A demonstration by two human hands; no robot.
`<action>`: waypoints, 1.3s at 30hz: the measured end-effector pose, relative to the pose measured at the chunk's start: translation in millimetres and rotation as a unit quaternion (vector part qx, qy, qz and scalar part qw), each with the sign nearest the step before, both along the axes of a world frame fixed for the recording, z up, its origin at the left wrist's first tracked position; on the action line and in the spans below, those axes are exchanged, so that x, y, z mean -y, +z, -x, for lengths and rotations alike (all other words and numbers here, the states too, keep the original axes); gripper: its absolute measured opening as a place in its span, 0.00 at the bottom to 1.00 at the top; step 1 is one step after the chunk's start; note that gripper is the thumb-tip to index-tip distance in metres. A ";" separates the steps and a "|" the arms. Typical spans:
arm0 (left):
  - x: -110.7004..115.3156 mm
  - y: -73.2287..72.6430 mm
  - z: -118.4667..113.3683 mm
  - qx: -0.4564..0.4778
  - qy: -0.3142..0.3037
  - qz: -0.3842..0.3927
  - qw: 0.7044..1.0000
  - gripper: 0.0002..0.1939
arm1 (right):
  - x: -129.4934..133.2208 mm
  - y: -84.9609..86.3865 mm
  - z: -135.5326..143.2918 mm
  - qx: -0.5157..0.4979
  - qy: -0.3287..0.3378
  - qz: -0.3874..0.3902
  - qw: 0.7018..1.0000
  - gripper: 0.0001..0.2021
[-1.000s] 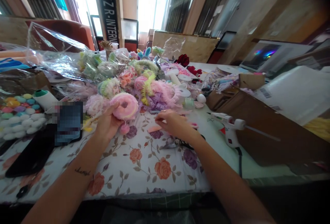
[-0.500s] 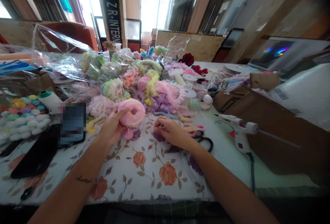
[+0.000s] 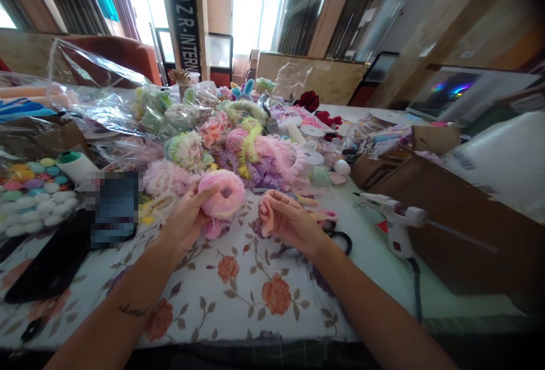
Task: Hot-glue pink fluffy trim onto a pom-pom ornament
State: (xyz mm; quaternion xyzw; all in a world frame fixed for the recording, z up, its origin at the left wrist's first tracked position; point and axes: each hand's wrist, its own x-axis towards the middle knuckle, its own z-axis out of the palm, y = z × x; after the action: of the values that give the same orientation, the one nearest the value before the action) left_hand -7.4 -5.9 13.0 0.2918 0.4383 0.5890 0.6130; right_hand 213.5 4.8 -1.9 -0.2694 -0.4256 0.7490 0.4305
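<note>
My left hand (image 3: 189,217) grips a round pink plush donut (image 3: 221,195) at its left side, thumb on the front. A small dark patch marks the donut's middle. Below it hang a white bead string and a smaller pink plush piece (image 3: 215,228). To the right, apart from the donut, my right hand (image 3: 283,219) is closed in a pinch with curled fingers. Something pale peach shows at its fingertips, too unclear to name. Scissors (image 3: 340,242) with black handles lie partly hidden behind my right wrist.
A white glue gun (image 3: 392,217) stands at the right before a cardboard box (image 3: 460,228). Fluffy trims and flowers (image 3: 272,160) pile up behind my hands. Phones (image 3: 51,256) and a bag of pom-poms (image 3: 46,205) lie at the left on the floral cloth (image 3: 204,302).
My left hand has shifted the donut slightly right. My right hand has turned and lifted a little, so that its curled fingers now show more.
</note>
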 end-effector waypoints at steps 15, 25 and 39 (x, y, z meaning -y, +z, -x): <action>12.7 -0.2 -7.7 -0.174 -0.071 -0.050 0.981 0.31 | 24.2 18.2 15.9 0.317 -0.199 -0.582 0.722 0.06; 13.8 2.3 -3.4 -0.251 -0.097 -0.065 0.961 0.32 | 24.6 16.8 17.4 0.356 -0.205 -0.640 0.650 0.08; 13.9 -1.2 -3.8 -0.235 -0.111 -0.080 0.962 0.32 | 21.5 12.8 18.2 0.356 -0.174 -0.620 0.678 0.09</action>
State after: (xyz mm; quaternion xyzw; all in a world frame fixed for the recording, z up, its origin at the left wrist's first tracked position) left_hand -3.6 -19.8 11.8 0.5163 0.4865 0.4655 0.5292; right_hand 195.2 -16.7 10.9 -0.2566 -0.8588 0.0729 0.4374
